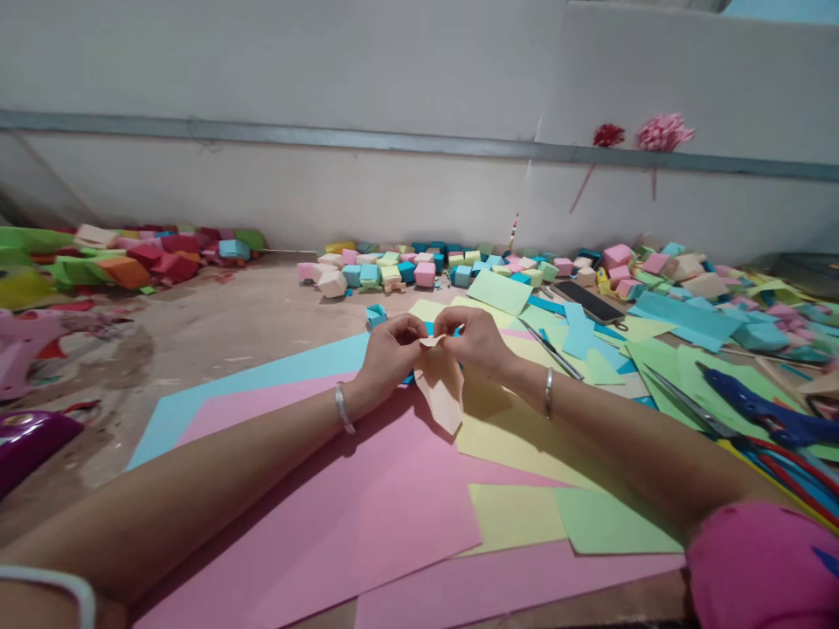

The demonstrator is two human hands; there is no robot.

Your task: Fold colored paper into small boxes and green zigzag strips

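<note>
A peach-coloured piece of folded paper [440, 391] hangs between my hands, its lower end pointing down over the pink sheet. My left hand [391, 354] pinches its upper left edge, fingers closed. On the other side, my right hand [477, 342] grips the upper right edge with thumb and fingertips. The top of the paper is bent where the fingertips meet. Under both hands lie overlapping coloured sheets: pink [315, 507], light blue [262, 376] and yellow [537, 428]. A small open blue paper box [376, 315] stands just beyond my left hand.
Many small folded paper boxes [425, 274] line the wall. To the right lie scissors [714, 419], a blue glue gun [753, 397], a phone [588, 300] and a slim metal tool [551, 349]. A pink glue gun [32, 345] and a purple object [39, 441] are at the left.
</note>
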